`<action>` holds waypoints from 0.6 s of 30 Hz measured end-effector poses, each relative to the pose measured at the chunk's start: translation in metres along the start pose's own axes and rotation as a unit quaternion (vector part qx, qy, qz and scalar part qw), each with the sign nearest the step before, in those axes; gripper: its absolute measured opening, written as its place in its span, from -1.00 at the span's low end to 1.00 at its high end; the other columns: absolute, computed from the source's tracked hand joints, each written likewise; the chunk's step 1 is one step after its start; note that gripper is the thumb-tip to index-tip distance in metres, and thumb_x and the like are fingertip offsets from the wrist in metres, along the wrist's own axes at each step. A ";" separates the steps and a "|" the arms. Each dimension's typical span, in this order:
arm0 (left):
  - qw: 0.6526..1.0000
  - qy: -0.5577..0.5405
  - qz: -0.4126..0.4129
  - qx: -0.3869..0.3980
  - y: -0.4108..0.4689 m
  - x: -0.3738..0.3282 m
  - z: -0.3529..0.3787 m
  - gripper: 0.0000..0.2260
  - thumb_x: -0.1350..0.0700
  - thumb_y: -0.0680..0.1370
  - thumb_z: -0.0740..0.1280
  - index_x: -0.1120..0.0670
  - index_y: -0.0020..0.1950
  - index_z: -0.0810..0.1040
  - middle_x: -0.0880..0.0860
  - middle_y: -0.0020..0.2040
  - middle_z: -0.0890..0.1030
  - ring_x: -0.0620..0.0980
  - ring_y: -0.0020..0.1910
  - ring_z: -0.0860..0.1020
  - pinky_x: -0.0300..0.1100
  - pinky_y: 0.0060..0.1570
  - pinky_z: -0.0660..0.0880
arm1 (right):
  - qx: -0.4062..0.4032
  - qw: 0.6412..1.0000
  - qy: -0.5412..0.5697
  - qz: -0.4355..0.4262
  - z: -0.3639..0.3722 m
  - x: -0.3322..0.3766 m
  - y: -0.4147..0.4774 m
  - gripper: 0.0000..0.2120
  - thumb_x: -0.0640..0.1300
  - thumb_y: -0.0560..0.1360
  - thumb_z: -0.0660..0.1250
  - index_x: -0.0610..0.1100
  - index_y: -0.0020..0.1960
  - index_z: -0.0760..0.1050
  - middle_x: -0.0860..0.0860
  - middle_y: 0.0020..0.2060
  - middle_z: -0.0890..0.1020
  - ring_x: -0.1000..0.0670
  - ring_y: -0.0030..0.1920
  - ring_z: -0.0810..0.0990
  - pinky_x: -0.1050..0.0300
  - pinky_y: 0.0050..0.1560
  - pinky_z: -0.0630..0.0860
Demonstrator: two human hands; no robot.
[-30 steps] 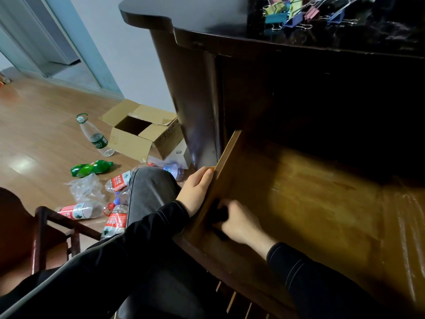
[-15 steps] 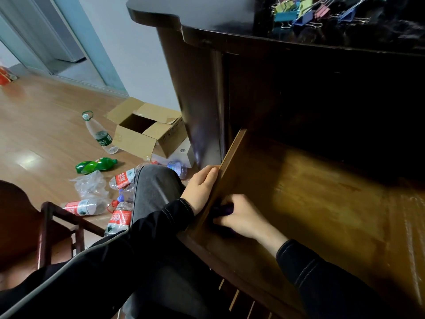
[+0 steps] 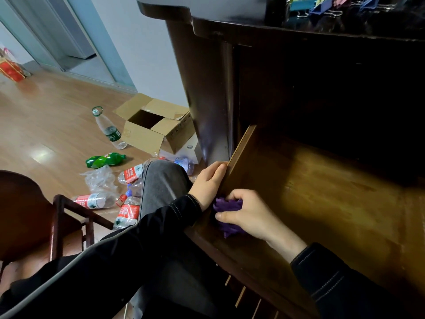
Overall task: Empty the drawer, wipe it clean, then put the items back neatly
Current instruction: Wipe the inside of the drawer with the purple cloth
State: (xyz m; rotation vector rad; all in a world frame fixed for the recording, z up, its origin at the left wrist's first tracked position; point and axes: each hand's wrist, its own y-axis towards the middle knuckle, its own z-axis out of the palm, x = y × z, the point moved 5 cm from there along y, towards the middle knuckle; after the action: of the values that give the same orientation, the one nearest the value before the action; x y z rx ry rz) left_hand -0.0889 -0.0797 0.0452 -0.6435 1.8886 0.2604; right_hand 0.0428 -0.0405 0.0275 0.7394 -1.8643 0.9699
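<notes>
The wooden drawer (image 3: 322, 192) stands pulled open, its brown bottom bare. A crumpled purple cloth (image 3: 225, 206) lies at its 7 o'clock corner — against the left wall. Coloured binder clips (image 3: 322, 6) sit at 1 o'clock.

A home room: wooden floor (image 3: 46, 125), dark desk (image 3: 207, 88), scattered bottles (image 3: 108, 131), cardboard box (image 3: 158, 125).
</notes>
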 end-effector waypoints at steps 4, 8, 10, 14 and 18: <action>1.000 0.007 -0.007 -0.002 -0.001 0.000 0.000 -0.70 -0.01 0.71 0.10 0.09 0.23 0.56 0.14 0.08 0.65 0.10 0.11 0.61 0.15 0.25 0.48 | 0.016 0.997 -0.005 0.078 0.007 -0.008 0.002 -0.65 -0.09 0.38 0.60 -0.06 0.03 0.48 -0.03 0.03 0.63 -0.07 0.07 0.61 -0.07 0.19 0.56; 1.000 0.003 -0.006 -0.002 -0.001 0.000 0.000 -0.69 0.00 0.72 0.10 0.11 0.24 0.56 0.14 0.08 0.64 0.09 0.11 0.60 0.13 0.26 0.48 | 0.016 0.999 0.017 0.049 0.003 0.000 -0.001 -0.71 -0.06 0.36 0.60 -0.08 0.00 0.60 -0.03 -0.11 0.70 -0.06 -0.08 0.70 -0.08 0.05 0.65; 1.000 -0.001 -0.003 -0.001 0.000 0.000 0.000 -0.69 0.01 0.71 0.10 0.13 0.24 0.55 0.16 0.07 0.64 0.11 0.11 0.60 0.13 0.25 0.49 | 0.017 0.998 0.053 0.040 0.004 0.001 -0.006 -0.76 -0.06 0.34 0.61 -0.02 -0.07 0.60 0.00 -0.17 0.71 0.01 -0.16 0.72 -0.05 -0.02 0.68; 1.000 0.003 -0.007 -0.004 -0.001 0.000 0.001 -0.73 -0.01 0.71 0.11 0.03 0.21 0.56 0.07 0.06 0.65 0.03 0.10 0.60 0.08 0.25 0.50 | 0.033 0.991 0.085 0.100 0.011 -0.006 -0.007 -0.65 -0.12 0.40 0.59 -0.04 0.05 0.47 0.00 0.02 0.63 -0.04 0.04 0.64 -0.05 0.16 0.60; 1.000 -0.008 -0.006 -0.006 0.000 0.000 0.001 -0.73 0.00 0.71 0.11 0.04 0.18 0.57 0.11 0.05 0.65 0.09 0.11 0.60 0.12 0.24 0.49 | 0.040 0.990 0.094 0.096 0.009 -0.001 -0.010 -0.69 -0.12 0.40 0.59 -0.12 0.07 0.56 -0.04 -0.06 0.70 -0.04 -0.04 0.70 0.07 0.01 0.64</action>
State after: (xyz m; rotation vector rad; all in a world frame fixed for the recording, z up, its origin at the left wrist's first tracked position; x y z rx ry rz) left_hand -0.0884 -0.0797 0.0447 -0.6604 1.8684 0.2688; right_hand 0.0472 -0.0533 0.0266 0.5027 -1.7617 1.2003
